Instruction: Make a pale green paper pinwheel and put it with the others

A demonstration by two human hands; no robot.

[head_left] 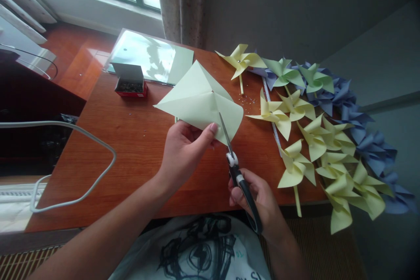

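- The left hand [183,151] comes up from the lower left with the forearm slanting across the table [131,148]; palm faces up and toward the camera, thumb on top, fingers curled underneath
- Its thumb and fingers are pinched on the near edge of the paper [200,100], just left of the blades
- The right hand [259,199] sits low at the table's near edge, wrist rising from the bottom right, fingers wrapped shut around the dark handles of the scissors [238,175]
- The scissors' long axis runs from the right hand up and slightly left, tips pointing away from the person into the paper; the blades lie close together along a diagonal fold, and how far they are parted cannot be told
- The paper is a pale yellow-green square held above the table's middle, tilted, one corner pointing up and away, another to the left; creases cross it corner to corner
- To the right lies a heap of pinwheels [315,140], yellow and green in front, blue behind, some on sticks
- A small red box [130,81] stands at the far left of the table, beside a clear folder [154,57]
- A white cable [82,140] loops over the table's left edge
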